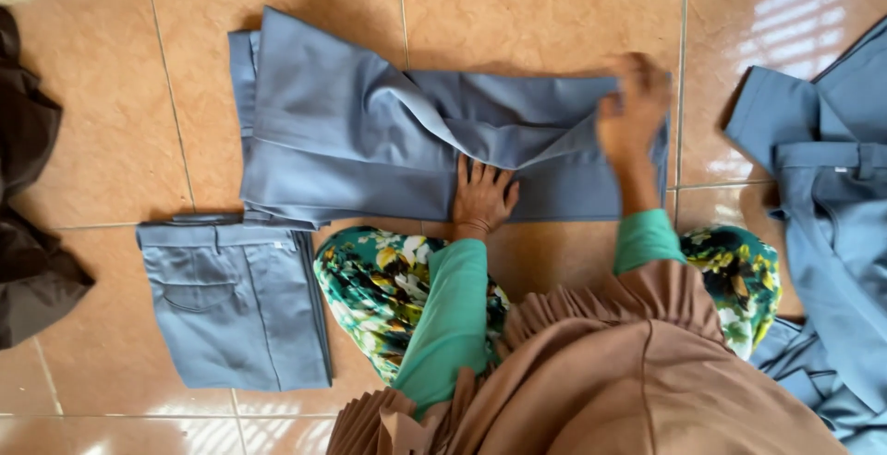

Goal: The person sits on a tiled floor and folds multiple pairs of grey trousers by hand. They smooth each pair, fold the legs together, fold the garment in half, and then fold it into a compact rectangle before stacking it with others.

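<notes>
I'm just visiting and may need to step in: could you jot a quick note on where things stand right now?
Left hand: pressed flat on the blue-grey trousers spread on the tiled floor.
Right hand: blurred, gripping the trousers' right end, folding it over.
Done: one folded pair lies at lower left.
Left: this pair is half folded; unfolded blue-grey garments wait at right.

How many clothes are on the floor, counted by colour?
Blue-grey trousers: 3 (one being folded, one folded, one unfolded pile, which may hold more)
Dark brown cloth: 1
Total: 4
</notes>
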